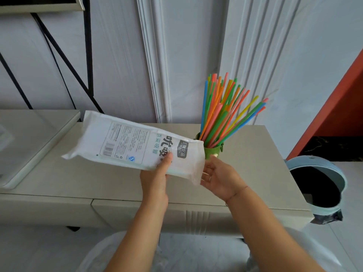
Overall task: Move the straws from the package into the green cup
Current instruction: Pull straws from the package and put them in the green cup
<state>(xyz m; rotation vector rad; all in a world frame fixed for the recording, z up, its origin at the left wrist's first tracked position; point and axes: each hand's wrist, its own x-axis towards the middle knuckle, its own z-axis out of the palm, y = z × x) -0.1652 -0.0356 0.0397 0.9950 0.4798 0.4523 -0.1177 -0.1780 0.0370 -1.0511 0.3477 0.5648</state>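
So the left hand (157, 179) had the package (125, 142) pinched near its right end, thumb on top across the printed side and the other fingers underneath. The bag was held up off the table (255, 163), tilted so the far end pointed up and to the left. It was a white plastic bag with a barcode and label text, and it looked pretty flat. I honestly couldn't tell whether anything was left inside. The right hand (220, 177) wasn't gripping anything: loose, fingers relaxed and slightly spread, palm turned toward the bag, sitting right at the clear end of it. Whether the fingertips were actually touching the plastic I couldn't make out. The straws (224, 110) were standing in the green cup (213, 151), a big bunch in orange, green, yellow, blue and pink, fanned out and leaning to the right. The cup itself sat on the table near the back edge, just behind the bag's right end and just above the right hand, partly hidden by the bag. Off to the right, beside the table, stood a light blue bin (318, 160) with a dark inside, and behind it an orange-red panel (341, 107). On the left there was a pale raised slab (39, 134) next to the table, and a black metal frame (88, 55) against the white wall.
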